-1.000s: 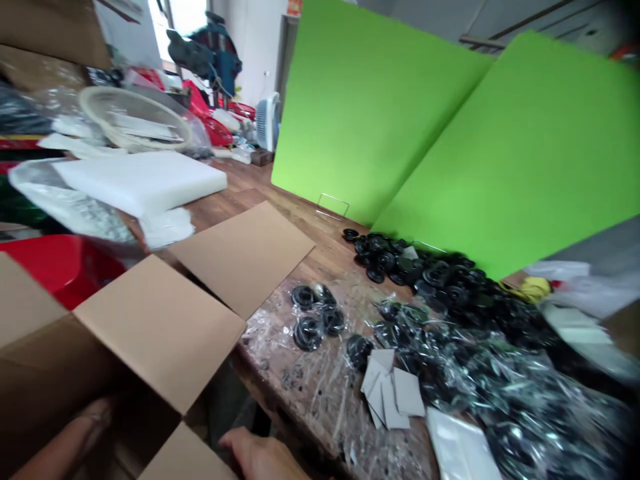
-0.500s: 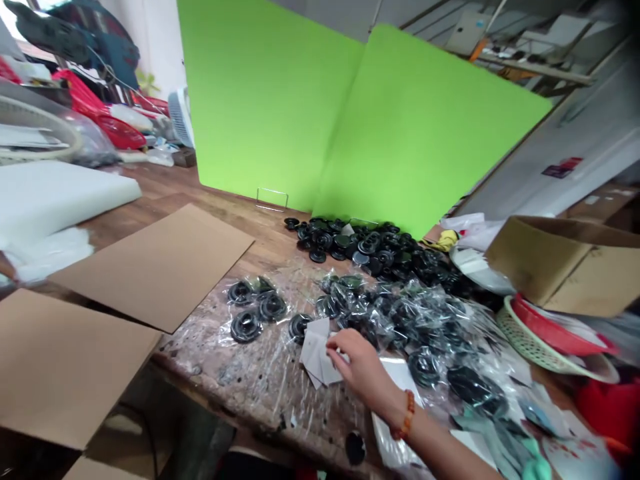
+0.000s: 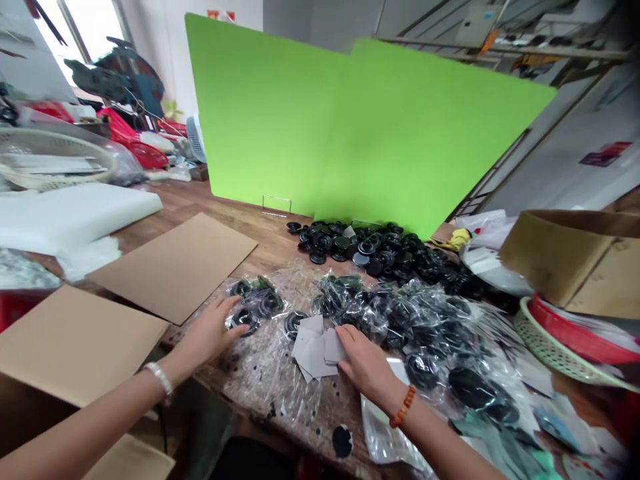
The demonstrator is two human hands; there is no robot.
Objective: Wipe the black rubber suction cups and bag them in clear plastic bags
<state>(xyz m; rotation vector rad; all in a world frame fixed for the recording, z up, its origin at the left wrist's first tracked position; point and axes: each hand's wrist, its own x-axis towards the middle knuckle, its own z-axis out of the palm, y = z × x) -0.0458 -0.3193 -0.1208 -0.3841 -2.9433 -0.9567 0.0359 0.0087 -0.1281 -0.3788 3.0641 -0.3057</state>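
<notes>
My left hand [image 3: 216, 333] reaches to the bagged black discs [image 3: 247, 319] at the left of the worn table, its thumb and fingers apart around one of them. White cards [image 3: 313, 353] lie fanned out in the middle of the table. My right hand [image 3: 363, 360] is at their right edge, its fingers together on a small white card [image 3: 333, 347]. Between my hands sits another bagged disc [image 3: 295, 324]. To the right spreads a heap of black discs in clear bags [image 3: 400, 313], with loose black discs [image 3: 380, 250] behind it.
Brown cardboard sheets [image 3: 175, 267] lie at the left, near white foam [image 3: 75, 213]. Green boards [image 3: 320, 127] stand at the back. At the right are an open carton [image 3: 560, 260] and a pale green basket [image 3: 545, 347]. Flat clear bags [image 3: 385, 427] lie by my right forearm.
My left hand has come into view from the lower left, reaching to the bagged discs. My right hand has lowered its fingers onto the cards. The view has shifted slightly.
</notes>
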